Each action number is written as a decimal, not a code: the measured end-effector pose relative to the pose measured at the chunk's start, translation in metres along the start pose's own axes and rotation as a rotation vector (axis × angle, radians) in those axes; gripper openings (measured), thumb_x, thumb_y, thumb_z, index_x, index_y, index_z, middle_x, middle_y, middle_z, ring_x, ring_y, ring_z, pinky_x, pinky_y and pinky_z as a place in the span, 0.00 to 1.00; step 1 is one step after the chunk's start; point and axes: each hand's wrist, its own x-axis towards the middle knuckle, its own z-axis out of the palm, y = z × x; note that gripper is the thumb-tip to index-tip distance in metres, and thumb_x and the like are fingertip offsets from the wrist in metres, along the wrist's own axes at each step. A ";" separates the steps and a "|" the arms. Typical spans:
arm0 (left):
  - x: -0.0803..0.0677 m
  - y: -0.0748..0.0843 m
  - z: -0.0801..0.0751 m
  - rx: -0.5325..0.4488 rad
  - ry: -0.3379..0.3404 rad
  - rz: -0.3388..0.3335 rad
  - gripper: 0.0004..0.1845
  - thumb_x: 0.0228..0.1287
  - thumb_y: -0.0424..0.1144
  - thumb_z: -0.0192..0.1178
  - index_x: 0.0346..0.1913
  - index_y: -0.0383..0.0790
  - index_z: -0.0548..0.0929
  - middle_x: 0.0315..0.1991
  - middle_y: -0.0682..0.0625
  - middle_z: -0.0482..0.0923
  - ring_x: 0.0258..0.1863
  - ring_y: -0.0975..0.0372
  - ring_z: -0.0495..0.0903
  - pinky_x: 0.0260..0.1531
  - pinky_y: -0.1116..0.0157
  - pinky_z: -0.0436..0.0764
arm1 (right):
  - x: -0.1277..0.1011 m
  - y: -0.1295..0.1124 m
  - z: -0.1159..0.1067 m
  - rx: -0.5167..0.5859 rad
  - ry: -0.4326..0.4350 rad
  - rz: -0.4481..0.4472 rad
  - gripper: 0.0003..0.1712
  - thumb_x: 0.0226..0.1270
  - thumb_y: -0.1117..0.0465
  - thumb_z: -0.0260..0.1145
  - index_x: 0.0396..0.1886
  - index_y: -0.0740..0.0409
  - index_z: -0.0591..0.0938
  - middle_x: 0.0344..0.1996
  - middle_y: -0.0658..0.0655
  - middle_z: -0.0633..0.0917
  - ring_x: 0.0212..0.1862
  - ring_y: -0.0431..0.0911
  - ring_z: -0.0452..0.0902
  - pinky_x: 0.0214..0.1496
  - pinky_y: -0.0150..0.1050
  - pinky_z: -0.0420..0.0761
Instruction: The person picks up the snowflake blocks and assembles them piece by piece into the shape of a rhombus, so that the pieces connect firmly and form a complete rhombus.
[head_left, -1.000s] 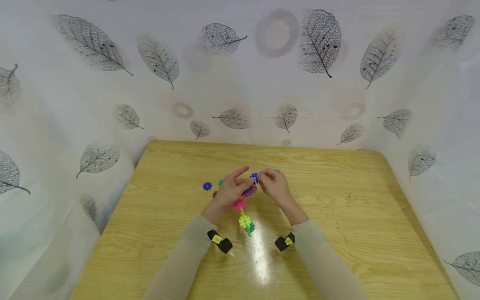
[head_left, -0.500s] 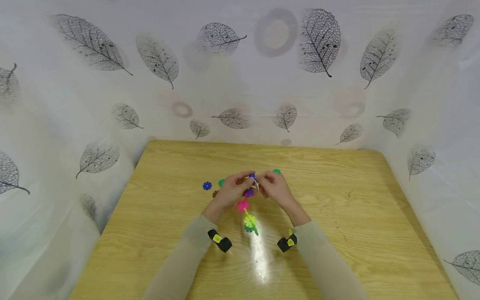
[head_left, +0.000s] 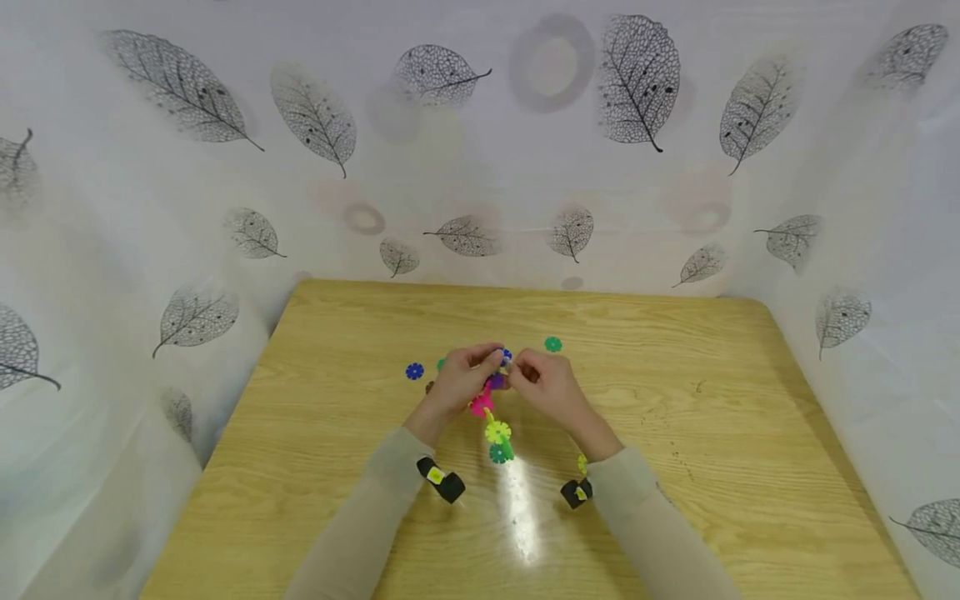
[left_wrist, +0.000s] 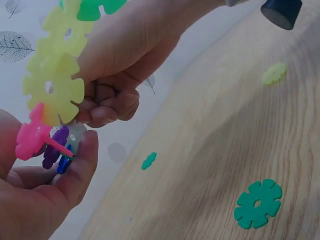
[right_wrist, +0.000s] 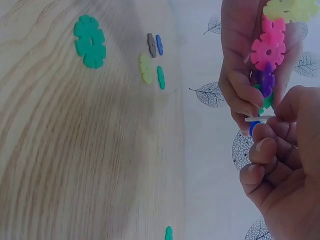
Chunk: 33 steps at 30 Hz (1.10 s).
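Head view: my left hand (head_left: 459,385) and right hand (head_left: 546,385) both pinch the snowflake-disc chain (head_left: 491,417) above the tabletop (head_left: 675,467), fingers clenched on its top; light, stiff plastic, likely floppy at joints, best gripped by disc edges.

Pink, purple, yellow and green snowflake discs (head_left: 491,417) form a chain; the backdrop (head_left: 480,150) is white with grey leaves.

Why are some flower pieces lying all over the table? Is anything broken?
Nothing looks broken. Both hands hold the flower chain above the table. Loose pieces, like a blue one and a green one, just lie scattered.
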 end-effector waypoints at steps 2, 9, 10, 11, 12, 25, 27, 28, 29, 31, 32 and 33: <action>0.000 0.000 0.001 0.023 0.003 0.008 0.22 0.77 0.40 0.53 0.66 0.32 0.74 0.54 0.37 0.80 0.45 0.56 0.86 0.46 0.64 0.87 | 0.000 0.000 0.000 -0.020 -0.001 -0.026 0.10 0.67 0.65 0.61 0.26 0.49 0.79 0.20 0.44 0.78 0.21 0.38 0.69 0.20 0.31 0.72; 0.001 0.001 0.000 0.068 0.021 0.010 0.21 0.77 0.41 0.53 0.65 0.34 0.76 0.54 0.39 0.80 0.46 0.57 0.84 0.46 0.65 0.87 | 0.000 0.001 0.002 -0.036 0.014 -0.069 0.10 0.66 0.68 0.61 0.26 0.50 0.78 0.20 0.45 0.77 0.21 0.38 0.69 0.20 0.30 0.71; 0.001 0.001 -0.001 0.071 0.021 0.015 0.21 0.77 0.41 0.53 0.64 0.33 0.76 0.54 0.39 0.80 0.46 0.57 0.84 0.45 0.65 0.87 | 0.000 0.001 0.002 -0.038 0.015 -0.069 0.10 0.67 0.67 0.61 0.26 0.50 0.78 0.20 0.45 0.77 0.21 0.37 0.69 0.20 0.30 0.71; 0.001 0.001 -0.001 0.076 0.026 0.016 0.20 0.77 0.42 0.53 0.64 0.33 0.77 0.53 0.40 0.80 0.45 0.58 0.84 0.45 0.66 0.87 | 0.001 0.001 0.003 -0.039 0.016 -0.070 0.10 0.67 0.67 0.61 0.26 0.50 0.78 0.20 0.45 0.77 0.21 0.37 0.69 0.20 0.30 0.72; 0.001 0.001 -0.001 0.075 0.025 0.020 0.20 0.77 0.41 0.53 0.63 0.33 0.77 0.52 0.40 0.81 0.45 0.59 0.84 0.44 0.66 0.87 | 0.001 0.001 0.003 -0.041 0.016 -0.070 0.10 0.67 0.67 0.61 0.27 0.50 0.78 0.21 0.45 0.77 0.21 0.37 0.69 0.20 0.30 0.72; 0.001 -0.006 -0.010 -0.106 0.069 -0.002 0.18 0.76 0.36 0.52 0.63 0.30 0.74 0.41 0.38 0.83 0.29 0.59 0.87 0.36 0.61 0.89 | -0.005 0.001 0.003 0.078 -0.007 0.015 0.12 0.76 0.53 0.60 0.39 0.54 0.85 0.22 0.48 0.80 0.20 0.39 0.71 0.20 0.32 0.74; 0.000 -0.006 -0.011 -0.128 0.082 -0.016 0.18 0.76 0.35 0.52 0.62 0.31 0.75 0.40 0.40 0.82 0.29 0.59 0.87 0.37 0.61 0.89 | -0.009 0.001 0.002 0.128 -0.017 0.074 0.13 0.76 0.52 0.59 0.40 0.52 0.85 0.23 0.54 0.82 0.19 0.40 0.72 0.18 0.33 0.74; 0.000 -0.007 -0.012 -0.138 0.089 -0.021 0.18 0.76 0.35 0.52 0.62 0.31 0.76 0.40 0.40 0.81 0.29 0.59 0.87 0.37 0.61 0.89 | -0.011 0.001 0.002 0.149 -0.027 0.107 0.12 0.76 0.52 0.60 0.39 0.52 0.85 0.23 0.56 0.82 0.19 0.41 0.73 0.18 0.34 0.75; 0.000 -0.007 -0.012 -0.150 0.098 -0.028 0.17 0.76 0.35 0.52 0.62 0.32 0.76 0.39 0.41 0.81 0.28 0.59 0.87 0.37 0.61 0.89 | -0.014 0.002 0.001 0.152 -0.042 0.131 0.12 0.76 0.52 0.60 0.39 0.53 0.86 0.24 0.58 0.83 0.20 0.42 0.74 0.18 0.34 0.75; 0.001 -0.006 -0.014 -0.166 0.121 -0.040 0.17 0.75 0.35 0.52 0.61 0.32 0.77 0.38 0.41 0.81 0.28 0.59 0.87 0.37 0.62 0.89 | -0.020 0.003 0.002 0.114 -0.089 0.165 0.10 0.74 0.53 0.62 0.38 0.52 0.86 0.26 0.57 0.84 0.23 0.41 0.75 0.22 0.33 0.77; 0.001 -0.006 -0.014 -0.177 0.132 -0.051 0.17 0.75 0.35 0.53 0.61 0.33 0.78 0.38 0.41 0.81 0.28 0.58 0.87 0.37 0.62 0.89 | -0.023 0.005 0.003 0.091 -0.121 0.174 0.09 0.73 0.54 0.63 0.38 0.52 0.86 0.26 0.56 0.85 0.24 0.40 0.75 0.23 0.33 0.78; 0.001 -0.006 -0.015 -0.183 0.141 -0.058 0.17 0.75 0.35 0.53 0.61 0.34 0.78 0.39 0.40 0.81 0.28 0.58 0.87 0.37 0.62 0.89 | -0.026 0.006 0.003 0.063 -0.154 0.180 0.07 0.72 0.55 0.65 0.38 0.52 0.86 0.27 0.53 0.85 0.25 0.39 0.76 0.25 0.32 0.78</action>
